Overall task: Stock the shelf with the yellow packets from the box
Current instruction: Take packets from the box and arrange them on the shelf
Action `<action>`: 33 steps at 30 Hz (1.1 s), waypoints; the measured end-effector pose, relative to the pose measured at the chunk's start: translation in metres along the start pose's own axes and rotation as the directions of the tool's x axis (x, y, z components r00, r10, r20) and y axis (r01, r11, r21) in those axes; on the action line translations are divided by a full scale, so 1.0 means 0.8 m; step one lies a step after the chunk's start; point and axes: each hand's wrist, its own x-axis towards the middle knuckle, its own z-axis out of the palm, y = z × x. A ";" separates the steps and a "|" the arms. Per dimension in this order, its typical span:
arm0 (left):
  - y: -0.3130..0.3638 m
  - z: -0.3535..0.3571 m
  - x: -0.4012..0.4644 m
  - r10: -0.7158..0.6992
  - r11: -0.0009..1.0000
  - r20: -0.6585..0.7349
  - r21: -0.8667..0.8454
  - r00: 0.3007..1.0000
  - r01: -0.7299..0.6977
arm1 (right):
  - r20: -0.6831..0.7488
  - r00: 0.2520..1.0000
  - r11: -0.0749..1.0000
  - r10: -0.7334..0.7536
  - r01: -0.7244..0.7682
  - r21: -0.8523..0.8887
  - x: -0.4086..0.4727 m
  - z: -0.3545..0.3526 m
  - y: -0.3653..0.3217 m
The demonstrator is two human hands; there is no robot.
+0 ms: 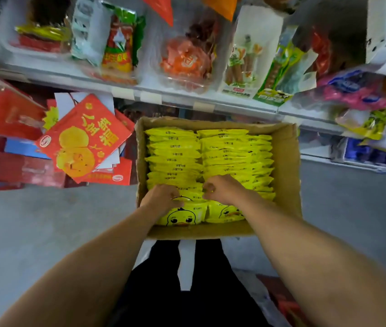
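- While I watch from the head view, my left hand (161,197) and right hand (220,188) curl over the nearest duck-faced yellow packets (182,215), fingers dug in and gripping their tops.
- Those packets stand in two tight rows filling the cardboard box (286,166) on the floor.
- Grabbing too many slick packets could, I judge, let some slide out midway.
- Beyond, the shelf (187,100) looks crowded with snack bags, so stock could topple.

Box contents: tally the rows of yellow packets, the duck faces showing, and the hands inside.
Rows of yellow packets: 2
Duck faces showing: 2
Hands inside the box: 2, left hand and right hand
Total: 6
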 end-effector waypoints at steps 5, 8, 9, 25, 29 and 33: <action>-0.016 0.024 0.002 -0.084 0.995 -0.049 -0.064 0.995 0.081 | 0.054 0.993 0.984 -0.109 0.100 0.146 0.032 0.022 -0.010; -0.018 0.030 -0.004 -0.109 0.991 -0.082 -0.091 0.991 0.102 | 0.036 0.991 0.981 -0.131 0.124 0.146 0.043 0.036 -0.013; -0.019 0.032 -0.004 -0.119 0.988 -0.085 -0.105 0.989 0.110 | 0.025 0.991 0.981 -0.135 0.130 0.144 0.046 0.040 -0.012; -0.034 0.074 -0.018 -0.206 0.945 -0.092 -0.277 0.974 0.174 | -0.067 0.995 0.996 -0.071 0.074 0.045 0.059 0.064 -0.016; -0.034 0.063 -0.027 -0.183 0.943 -0.110 -0.301 0.977 0.143 | -0.095 0.991 0.988 -0.098 0.108 0.109 0.046 0.055 -0.018; -0.015 0.032 -0.034 -0.097 0.952 -0.116 -0.302 0.989 0.058 | -0.115 0.993 0.948 -0.015 0.051 0.315 0.025 0.007 -0.005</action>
